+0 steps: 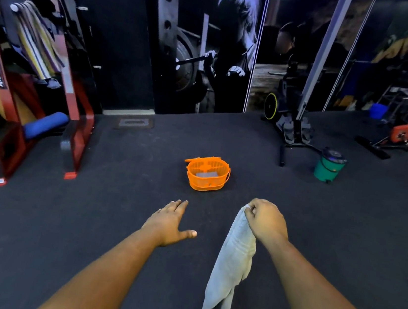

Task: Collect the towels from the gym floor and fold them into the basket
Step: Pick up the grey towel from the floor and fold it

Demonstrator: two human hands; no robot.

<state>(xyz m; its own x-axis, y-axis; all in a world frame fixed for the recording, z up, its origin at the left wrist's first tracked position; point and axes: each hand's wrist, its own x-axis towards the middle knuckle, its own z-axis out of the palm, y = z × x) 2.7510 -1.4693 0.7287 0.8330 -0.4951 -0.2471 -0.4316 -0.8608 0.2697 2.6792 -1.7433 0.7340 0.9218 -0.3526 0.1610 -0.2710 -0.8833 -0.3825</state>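
There is one view only, from a wide-angle camera on the person's head. It looks forward and down across the dark floor (116,220) toward the mural wall (213,39). Both forearms reach in from the bottom edge, close to the lens. The basket (207,173) sits mid-frame, farther off; lines bow near the edges.

Dark gym floor (118,208). On it: orange basket (207,174) mid-floor, green bucket (329,165) to its right, exercise bike (289,119) by back wall, red rack (47,113) at left.
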